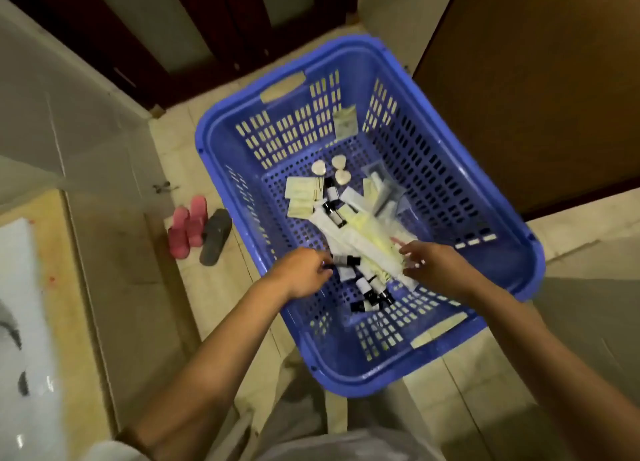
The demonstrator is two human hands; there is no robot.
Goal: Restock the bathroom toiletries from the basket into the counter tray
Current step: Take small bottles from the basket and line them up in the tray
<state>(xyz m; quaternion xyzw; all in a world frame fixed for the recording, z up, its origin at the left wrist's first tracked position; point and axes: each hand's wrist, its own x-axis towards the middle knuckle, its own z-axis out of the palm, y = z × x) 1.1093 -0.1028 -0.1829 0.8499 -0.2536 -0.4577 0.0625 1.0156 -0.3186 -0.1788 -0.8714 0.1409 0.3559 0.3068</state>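
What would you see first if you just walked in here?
The big blue basket on the floor fills the middle, holding a pile of toiletries. The left hand and right hand reach into that pile. A pair of pink slippers sits on the floor to its left.

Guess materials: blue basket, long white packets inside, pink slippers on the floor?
Blue slotted rectangular basket: moulded plastic, glossy; sheen on the rim, cut-out slots. Long white packets: probably thin paper or film wrap, matte; too blurred to settle. Pink slide slippers: likely soft rubber or foam, matte, one-piece look.
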